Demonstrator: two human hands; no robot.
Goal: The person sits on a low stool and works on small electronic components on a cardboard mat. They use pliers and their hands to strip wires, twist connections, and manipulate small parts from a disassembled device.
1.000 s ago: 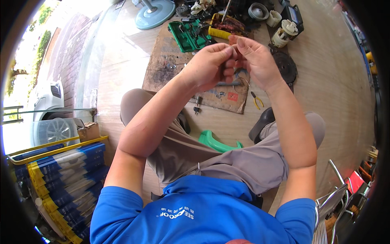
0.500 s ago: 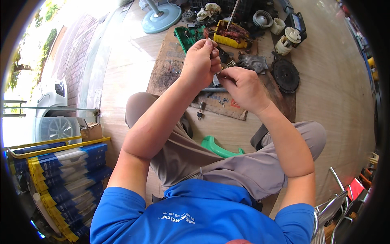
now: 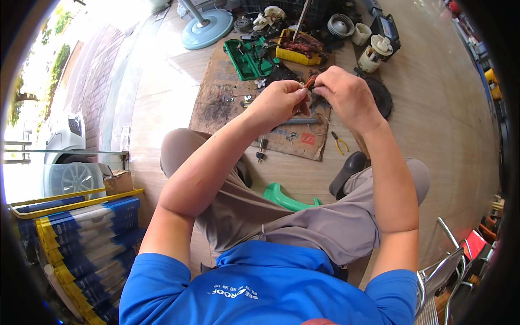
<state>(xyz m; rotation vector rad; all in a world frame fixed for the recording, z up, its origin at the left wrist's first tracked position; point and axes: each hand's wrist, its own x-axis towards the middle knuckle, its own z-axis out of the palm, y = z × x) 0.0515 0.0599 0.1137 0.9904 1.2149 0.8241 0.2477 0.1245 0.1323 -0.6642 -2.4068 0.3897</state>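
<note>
My left hand (image 3: 279, 103) and my right hand (image 3: 346, 97) meet in front of me, above a stained brown mat (image 3: 216, 105) on the floor. Both pinch a small reddish part with thin wires (image 3: 310, 86) between their fingertips; most of it is hidden by the fingers. I sit low with my knees bent, in grey trousers and a blue shirt. Under my hands on the mat lie a grey rod (image 3: 298, 121) and small screws.
A green tool case (image 3: 246, 57), a yellow tray with parts (image 3: 300, 50), a white motor part (image 3: 374, 54), a black round cover (image 3: 382, 95) and a fan base (image 3: 206, 28) lie ahead. Yellow-handled pliers (image 3: 339, 143) and a screwdriver (image 3: 261, 149) lie near the mat. Blue boxes (image 3: 81, 233) are stacked at left.
Both hands dropped lower and came level again; the left hand, raised above the right half a second ago, is back beside it. The view shifted slightly.
</note>
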